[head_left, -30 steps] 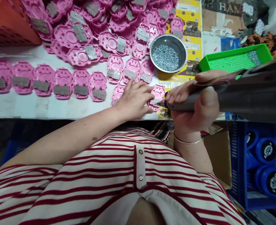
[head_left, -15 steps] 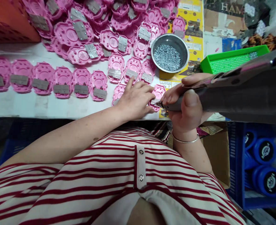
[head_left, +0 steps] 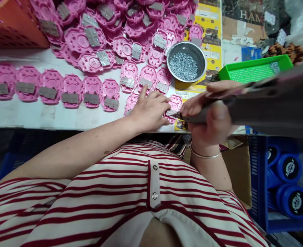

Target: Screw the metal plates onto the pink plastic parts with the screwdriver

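Observation:
My left hand [head_left: 151, 111] lies over the pink parts near the table's front edge, thumb and fingertips against the left side of a pink part with a metal plate [head_left: 175, 103]. My right hand [head_left: 209, 118] is wrapped round a dark power screwdriver [head_left: 270, 106], which looks blurred. The tool's tip points left and meets the metal plate on that same pink part. Several more pink parts with plates stand behind my left hand, and one [head_left: 131, 102] is partly covered by it. A steel bowl of small screws [head_left: 186, 61] sits just behind.
A row of pink parts [head_left: 71, 91] runs to the left on the white table [head_left: 45, 118]. Behind is a heap of pink parts [head_left: 125, 20] beside an orange basket [head_left: 14, 24]. At the right are a green tray [head_left: 257, 68] and, below, a blue crate [head_left: 259, 192].
My right hand and the screwdriver have shifted slightly right and are more blurred. The tip remains at the same pink part. My left hand has hardly moved.

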`<state>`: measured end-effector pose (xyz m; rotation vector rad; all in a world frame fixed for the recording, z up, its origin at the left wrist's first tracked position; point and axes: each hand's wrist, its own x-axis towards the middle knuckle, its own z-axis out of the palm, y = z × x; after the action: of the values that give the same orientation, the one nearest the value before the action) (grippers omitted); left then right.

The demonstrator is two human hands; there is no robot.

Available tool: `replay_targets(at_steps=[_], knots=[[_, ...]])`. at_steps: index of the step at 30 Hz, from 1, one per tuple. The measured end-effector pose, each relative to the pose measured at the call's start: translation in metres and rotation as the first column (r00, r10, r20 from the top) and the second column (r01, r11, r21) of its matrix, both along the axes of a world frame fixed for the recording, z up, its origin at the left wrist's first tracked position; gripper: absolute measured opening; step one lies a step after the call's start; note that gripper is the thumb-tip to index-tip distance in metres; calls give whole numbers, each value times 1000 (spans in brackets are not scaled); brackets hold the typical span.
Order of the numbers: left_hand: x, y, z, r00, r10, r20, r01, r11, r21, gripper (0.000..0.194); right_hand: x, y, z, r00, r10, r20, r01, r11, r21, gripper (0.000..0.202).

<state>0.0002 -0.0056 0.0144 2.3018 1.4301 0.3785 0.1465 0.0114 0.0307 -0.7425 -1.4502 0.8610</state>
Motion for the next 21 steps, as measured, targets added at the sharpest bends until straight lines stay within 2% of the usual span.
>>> replay_targets(at_steps=[3, 6, 8, 12, 15, 18, 21], knots=[[0, 0, -1, 999, 29, 15, -28, 1000, -10, 43, 2, -4, 21, 984, -11, -180, 49, 978, 205, 18], [-1, -2, -2, 998, 54, 28, -54, 998, -13, 58, 12, -7, 30, 975, 3, -223, 53, 969, 243, 15], [-1, -4, -3, 998, 57, 33, -57, 998, -14, 62, 21, -9, 29, 978, -10, -210, 58, 973, 223, 17], [0, -4, -2, 998, 55, 16, -55, 998, -22, 64, 28, -20, 28, 964, -100, -245, 148, 971, 189, 19], [0, -5, 0, 999, 47, -14, -48, 998, -42, 68, 30, -31, 30, 951, -142, -273, 176, 979, 107, 16], [1, -5, 2, 998, 35, -54, -38, 998, -54, 72, 33, -37, 31, 958, -204, -204, 212, 977, 21, 17], [2, -7, 3, 997, 33, -73, -36, 998, -42, 76, 38, -39, 29, 958, -242, -156, 248, 968, 23, 17]])
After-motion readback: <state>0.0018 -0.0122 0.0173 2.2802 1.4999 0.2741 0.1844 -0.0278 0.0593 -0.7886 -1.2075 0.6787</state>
